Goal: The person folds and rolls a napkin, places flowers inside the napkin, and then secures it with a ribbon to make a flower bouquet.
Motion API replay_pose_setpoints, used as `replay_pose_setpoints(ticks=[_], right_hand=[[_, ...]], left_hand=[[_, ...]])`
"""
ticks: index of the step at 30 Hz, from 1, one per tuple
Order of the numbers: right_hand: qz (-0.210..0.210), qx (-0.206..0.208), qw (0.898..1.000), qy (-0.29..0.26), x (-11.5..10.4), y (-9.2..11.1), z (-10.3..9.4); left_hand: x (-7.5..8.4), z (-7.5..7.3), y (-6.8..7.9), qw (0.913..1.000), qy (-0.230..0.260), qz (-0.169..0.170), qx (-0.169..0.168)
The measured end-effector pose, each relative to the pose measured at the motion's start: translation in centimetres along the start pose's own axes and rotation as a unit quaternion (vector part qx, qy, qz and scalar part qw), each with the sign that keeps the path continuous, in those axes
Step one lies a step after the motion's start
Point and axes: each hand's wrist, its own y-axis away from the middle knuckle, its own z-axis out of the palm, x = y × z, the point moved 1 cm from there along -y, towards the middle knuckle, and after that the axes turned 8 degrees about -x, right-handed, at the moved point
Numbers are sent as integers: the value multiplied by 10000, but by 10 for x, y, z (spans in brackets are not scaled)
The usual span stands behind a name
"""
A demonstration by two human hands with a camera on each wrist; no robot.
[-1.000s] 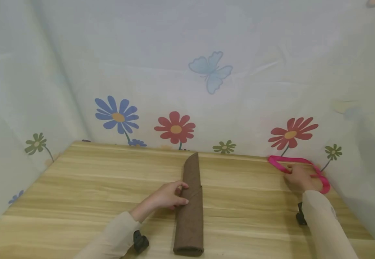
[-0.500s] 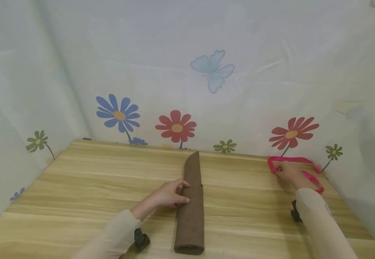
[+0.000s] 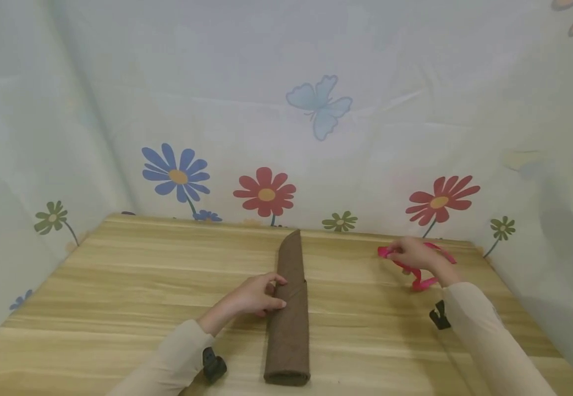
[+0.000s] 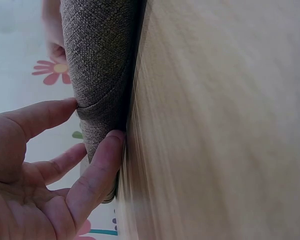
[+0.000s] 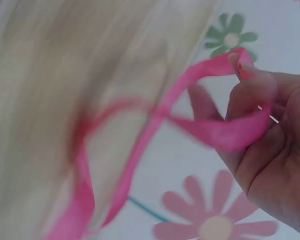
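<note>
A rolled brown cloth (image 3: 288,330) lies lengthwise on the table, its far end narrowing to a point. My left hand (image 3: 252,297) holds it from the left, thumb and index finger on top near the wrap's slanted edge. In the left wrist view, one fingertip (image 4: 115,137) sits low at the roll's side, by the tabletop. At the table's far right, my right hand (image 3: 412,254) pinches a bright pink ribbon (image 3: 422,285) between thumb and fingers. The right wrist view has the ribbon (image 5: 235,134) looping past the palm and trailing down, partly blurred.
The wood-grain table (image 3: 167,264) meets a pale fabric backdrop (image 3: 217,121) printed with flowers and a butterfly along its far edge. More fabric closes off the left and right sides. A black wrist camera (image 3: 214,366) hangs under the left sleeve, another under the right.
My right hand has gripped the pink ribbon near its left end and moved it left, lifting part of it off the table. The left hand and the brown roll have stayed in place.
</note>
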Motion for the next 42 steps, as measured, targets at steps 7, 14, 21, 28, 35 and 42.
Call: replay_pose_setpoints(ticks=[7,14,21,28,35,42], right_hand=[[-168,-236,9986,433,-40,9,-2],[-1081,-523,9890,866,-85,20,-2],[-1518,-758,9827,741,-123,28,-2],[-2059,-881,9722,681,-154,39,-6],[-2408,-1113,9637,295,-173,45,-11],[-2730,-1025,9562,-273,-175,51,-20]], left_hand=[[0,0,-1,10000,20,-10,8],[-3,-3,1,9999,-106,99,-14],[-2,-6,2,9983,-161,565,46],[3,-7,-1,9900,-409,1340,-160],[25,4,-9,9749,233,2004,-936],[39,16,-14,9584,730,2293,-1532]])
